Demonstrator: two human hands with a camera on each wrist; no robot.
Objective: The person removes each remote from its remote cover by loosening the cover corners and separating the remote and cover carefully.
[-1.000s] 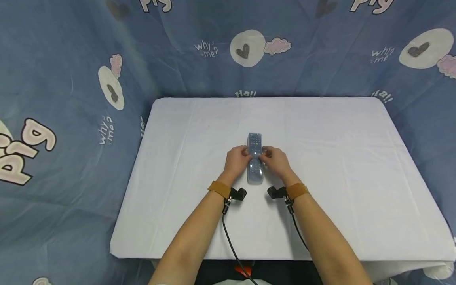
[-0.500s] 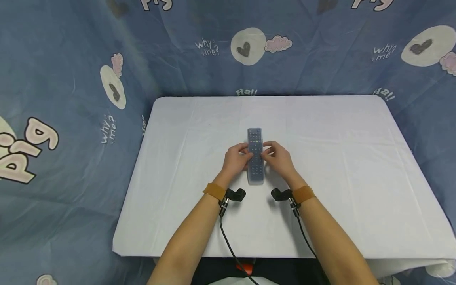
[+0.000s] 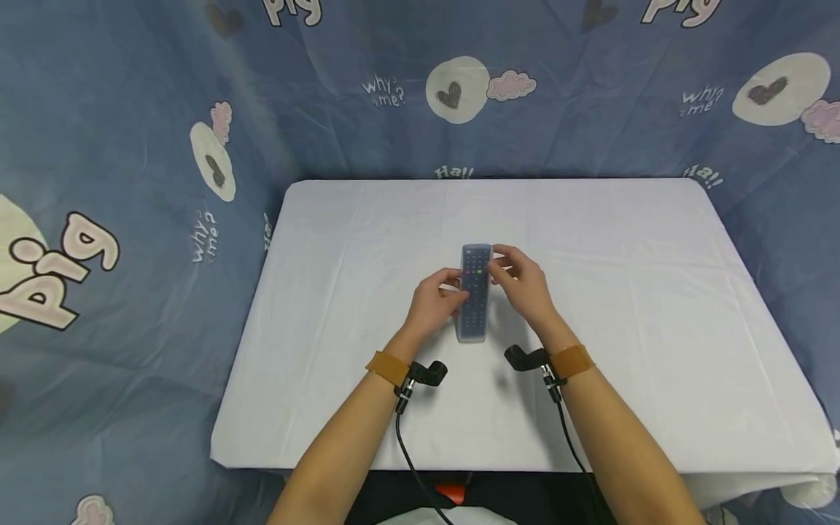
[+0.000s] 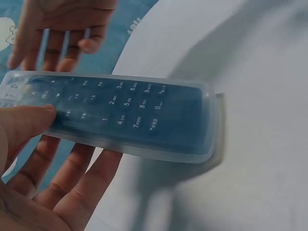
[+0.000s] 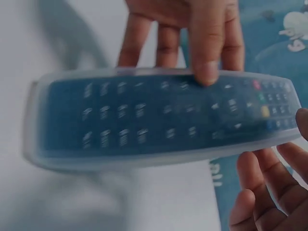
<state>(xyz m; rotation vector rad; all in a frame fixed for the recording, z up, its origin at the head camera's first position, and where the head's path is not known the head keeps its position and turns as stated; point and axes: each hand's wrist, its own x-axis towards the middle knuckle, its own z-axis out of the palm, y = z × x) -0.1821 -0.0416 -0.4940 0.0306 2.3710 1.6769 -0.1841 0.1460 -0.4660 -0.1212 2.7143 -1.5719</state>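
A dark blue-grey remote control (image 3: 475,295) in a translucent sleeve is held slightly above the white table, its button side up. My left hand (image 3: 433,300) grips its left edge: the thumb (image 4: 29,120) lies on the button face, and the fingers (image 4: 91,183) pass underneath. On the other side, my right hand (image 3: 525,284) is by the far end, fingers loosely bent and spread. Its thumb tip (image 5: 303,122) is at the sleeve's edge; whether it touches, I cannot tell. In the right wrist view, number keys and a few coloured buttons show through the sleeve.
A white-covered table (image 3: 623,306) spreads around the hands. Blue printed cloth (image 3: 367,131) hangs behind it and at the sides. Each wrist carries a strapped black camera (image 3: 426,373) with a cable (image 3: 403,445) running back toward the body.
My right hand has slid from the remote's middle toward its far end. The left hand has kept its grip. Strong glare on the sleeve a second ago has gone, and the remote leans slightly right.
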